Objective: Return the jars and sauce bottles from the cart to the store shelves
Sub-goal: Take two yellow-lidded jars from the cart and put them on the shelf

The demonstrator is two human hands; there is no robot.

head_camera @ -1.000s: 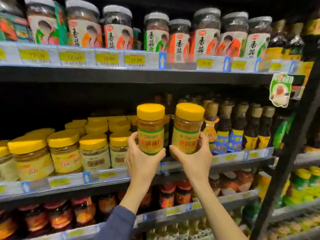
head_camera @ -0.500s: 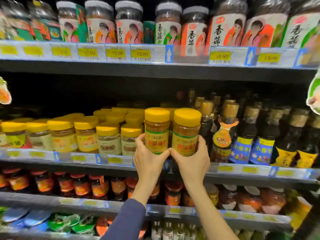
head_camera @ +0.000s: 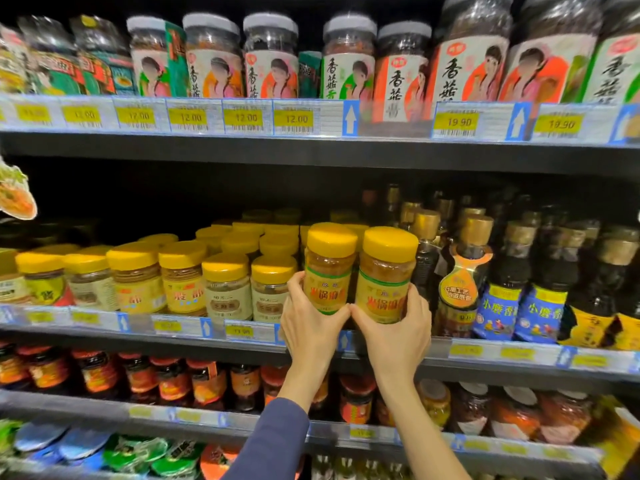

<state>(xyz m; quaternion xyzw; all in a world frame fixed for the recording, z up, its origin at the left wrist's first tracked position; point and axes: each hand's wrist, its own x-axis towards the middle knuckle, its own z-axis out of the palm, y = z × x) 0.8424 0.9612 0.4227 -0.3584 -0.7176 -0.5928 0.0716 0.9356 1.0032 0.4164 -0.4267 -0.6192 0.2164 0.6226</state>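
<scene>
Looking forward and down from the head camera, two yellow-lidded jars are seen held side by side at the front edge of the middle shelf (head_camera: 485, 362). The left jar (head_camera: 329, 268) is gripped around its lower half by the left hand (head_camera: 310, 323), thumb on the label front and fingers wrapped behind. The right jar (head_camera: 386, 275) is clasped in the same way by the right hand (head_camera: 394, 332). Both jars are upright, their sides touching or nearly so — the two thumbs meet between them at label height. Whether the jar bases rest on the shelf cannot be told, since the hands cover them.

Just left of the held pair, rows of similar yellow-capped jars (head_camera: 227, 285) are lined up on the same shelf. Just right, dark sauce bottles (head_camera: 502, 282) with gold caps are ranged, the nearest close beside the right jar. On the upper shelf (head_camera: 311, 154), tall jars with picture labels (head_camera: 349, 60) are shown above yellow price tags (head_camera: 294, 118). Below, red-lidded jars (head_camera: 173, 379) fill the next shelf — a dark blue sleeve (head_camera: 273, 441) is seen on the left arm.
</scene>
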